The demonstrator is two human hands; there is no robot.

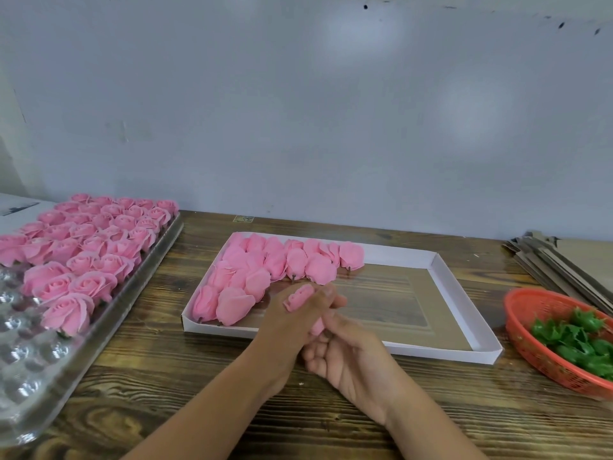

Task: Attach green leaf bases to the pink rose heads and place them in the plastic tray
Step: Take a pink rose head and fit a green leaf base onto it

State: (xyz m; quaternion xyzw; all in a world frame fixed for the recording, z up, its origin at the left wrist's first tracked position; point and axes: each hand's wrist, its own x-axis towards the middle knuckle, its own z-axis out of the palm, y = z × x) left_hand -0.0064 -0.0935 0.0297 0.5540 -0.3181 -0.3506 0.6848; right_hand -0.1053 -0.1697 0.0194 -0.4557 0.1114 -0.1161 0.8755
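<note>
My left hand point(285, 317) grips a pink rose head point(298, 297) above the front edge of a white cardboard box lid point(459, 303). My right hand point(348, 356) meets it from below, its curled fingers and thumb pinching the rose's lower end; no green shows between the hands. More loose rose heads point(252, 277) lie on their sides in the lid's left half. A clear plastic tray point(30, 356) at the left holds several upright roses point(86, 247) in its far cups. Green leaf bases point(577, 340) fill a red basket point(520, 330) at the right.
A stack of flat cardboard pieces point(550, 260) lies at the back right behind the basket. The wooden table point(172, 386) meets a grey wall at its far edge. The plastic tray's near cups hold nothing.
</note>
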